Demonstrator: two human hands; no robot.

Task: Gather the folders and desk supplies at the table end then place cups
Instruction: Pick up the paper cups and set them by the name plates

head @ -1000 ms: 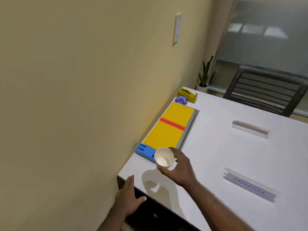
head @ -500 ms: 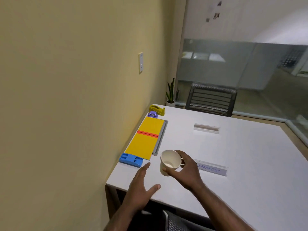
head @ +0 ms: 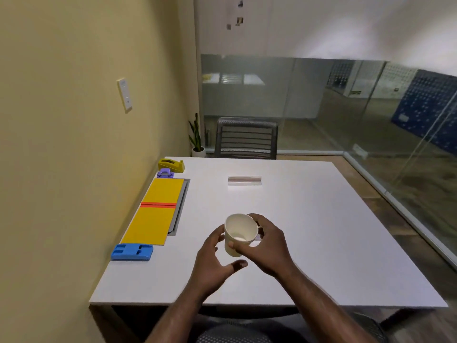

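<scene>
My right hand grips a white paper cup tilted above the near middle of the white table. Just left of the cup my left hand hovers with fingers apart, fingertips close to the cup's side. Along the table's left edge by the wall lie yellow folders with a red band over a grey one, a blue stapler in front of them, and a purple clip and a yellow tape dispenser behind them.
A clear name-plate holder stands at the table's far middle; another is mostly hidden behind my right hand. A dark chair faces the far edge, with a potted plant in the corner. Glass walls run along the right side.
The view has swung right from the wall to the table's middle. My right hand carried the cup rightward, and my left hand rose off the table edge to the cup's side.
</scene>
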